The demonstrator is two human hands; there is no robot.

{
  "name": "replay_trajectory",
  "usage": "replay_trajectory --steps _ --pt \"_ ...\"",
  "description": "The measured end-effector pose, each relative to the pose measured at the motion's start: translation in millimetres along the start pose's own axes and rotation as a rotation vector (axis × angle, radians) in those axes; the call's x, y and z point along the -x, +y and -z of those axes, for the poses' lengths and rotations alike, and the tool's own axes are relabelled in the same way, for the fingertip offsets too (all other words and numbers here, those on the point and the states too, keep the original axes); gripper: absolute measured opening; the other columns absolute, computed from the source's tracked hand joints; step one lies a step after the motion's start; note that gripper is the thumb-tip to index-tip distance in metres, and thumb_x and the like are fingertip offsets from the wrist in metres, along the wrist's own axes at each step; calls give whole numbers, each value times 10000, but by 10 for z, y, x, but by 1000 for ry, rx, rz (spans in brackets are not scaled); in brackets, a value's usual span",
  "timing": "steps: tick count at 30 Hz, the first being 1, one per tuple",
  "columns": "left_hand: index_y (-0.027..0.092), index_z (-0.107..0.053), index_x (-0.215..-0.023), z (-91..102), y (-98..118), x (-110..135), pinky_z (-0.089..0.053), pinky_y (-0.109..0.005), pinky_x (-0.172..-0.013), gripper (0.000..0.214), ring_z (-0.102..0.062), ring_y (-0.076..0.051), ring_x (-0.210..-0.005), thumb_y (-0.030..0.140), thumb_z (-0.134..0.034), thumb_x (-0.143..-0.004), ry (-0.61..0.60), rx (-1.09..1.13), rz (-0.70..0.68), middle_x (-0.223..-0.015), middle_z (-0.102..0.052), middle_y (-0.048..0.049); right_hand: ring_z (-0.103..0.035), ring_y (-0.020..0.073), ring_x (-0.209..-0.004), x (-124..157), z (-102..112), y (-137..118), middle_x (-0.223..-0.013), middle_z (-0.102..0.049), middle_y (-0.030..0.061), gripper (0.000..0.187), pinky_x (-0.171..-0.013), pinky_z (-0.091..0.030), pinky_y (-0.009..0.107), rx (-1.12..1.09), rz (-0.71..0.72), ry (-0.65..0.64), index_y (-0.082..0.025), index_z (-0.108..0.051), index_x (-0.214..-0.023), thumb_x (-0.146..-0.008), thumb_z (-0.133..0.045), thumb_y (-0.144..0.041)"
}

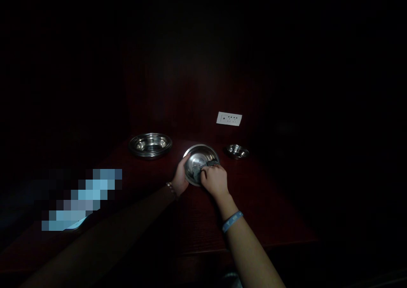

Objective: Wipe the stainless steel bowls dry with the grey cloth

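A steel bowl (197,157) is tilted up towards me on a dark red table (197,224). My left hand (180,178) grips its left rim, fingers curled round the edge. My right hand (215,179) is closed on a grey cloth (203,166) and presses it into the bowl's inside. A blue band is on my right wrist and a bead bracelet on my left.
A stack of larger steel bowls (150,144) sits at the back left. A small steel bowl (237,151) sits at the back right. A white wall socket (229,118) is behind them. A blurred bluish patch (79,199) lies at the left. The surroundings are very dark.
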State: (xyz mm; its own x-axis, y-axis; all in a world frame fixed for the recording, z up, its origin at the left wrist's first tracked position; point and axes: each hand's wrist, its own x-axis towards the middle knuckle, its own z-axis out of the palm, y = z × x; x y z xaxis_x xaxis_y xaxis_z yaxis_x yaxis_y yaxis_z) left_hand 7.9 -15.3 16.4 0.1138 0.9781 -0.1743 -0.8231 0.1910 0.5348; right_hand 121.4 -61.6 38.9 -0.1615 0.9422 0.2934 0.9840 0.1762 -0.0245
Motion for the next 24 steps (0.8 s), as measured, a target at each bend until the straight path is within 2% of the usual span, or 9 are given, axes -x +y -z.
replay_trajectory --steps 4,9,14,17,20,24 --pt "118 -737 -915 6 0 -7 -594 -326 -878 205 -752 -253 -932 258 -588 -896 -8 -4 -12 -863 -793 -100 -731 229 -933 17 15 -27 -1004 -794 108 375 -807 -486 298 -68 -41 -79 -206 -795 -964 -955 -430 -289" --pt "125 -738 -915 21 3 -4 -602 -331 -864 220 -755 -258 -930 277 -580 -901 -37 -14 -2 -861 -793 -100 -725 209 -972 -8 -77 22 -1028 -802 40 355 -860 -480 289 -386 -71 -79 -284 -808 -978 -930 -457 -256" --pt "133 -738 -959 41 -2 -1 -597 -371 -907 224 -760 -267 -932 280 -577 -906 -63 -12 5 -872 -799 -94 -712 204 -927 -113 -242 94 -847 -794 25 350 -862 -497 294 -998 -136 -98 -226 -794 -784 -858 -453 -197" --pt "131 -733 -966 56 0 0 -594 -401 -923 235 -761 -284 -943 300 -578 -916 -90 -23 23 -851 -797 -102 -699 197 -825 -153 -304 123 -716 -752 8 237 -835 -523 292 -1396 -248 -116 -203 -748 -709 -782 -523 -208" --pt "142 -730 -928 58 11 6 -585 -397 -945 226 -762 -279 -954 290 -559 -928 -76 -15 5 -826 -796 -95 -695 195 -778 -164 -294 174 -689 -731 12 137 -805 -550 295 -1750 -363 -90 -193 -710 -708 -744 -602 -268" --pt "142 -735 -964 36 32 20 -564 -382 -987 250 -758 -258 -971 287 -532 -945 -88 3 -30 -868 -805 -77 -716 216 -789 -167 -213 295 -702 -731 21 125 -779 -591 343 -2139 -438 -76 -203 -683 -780 -754 -636 -317"
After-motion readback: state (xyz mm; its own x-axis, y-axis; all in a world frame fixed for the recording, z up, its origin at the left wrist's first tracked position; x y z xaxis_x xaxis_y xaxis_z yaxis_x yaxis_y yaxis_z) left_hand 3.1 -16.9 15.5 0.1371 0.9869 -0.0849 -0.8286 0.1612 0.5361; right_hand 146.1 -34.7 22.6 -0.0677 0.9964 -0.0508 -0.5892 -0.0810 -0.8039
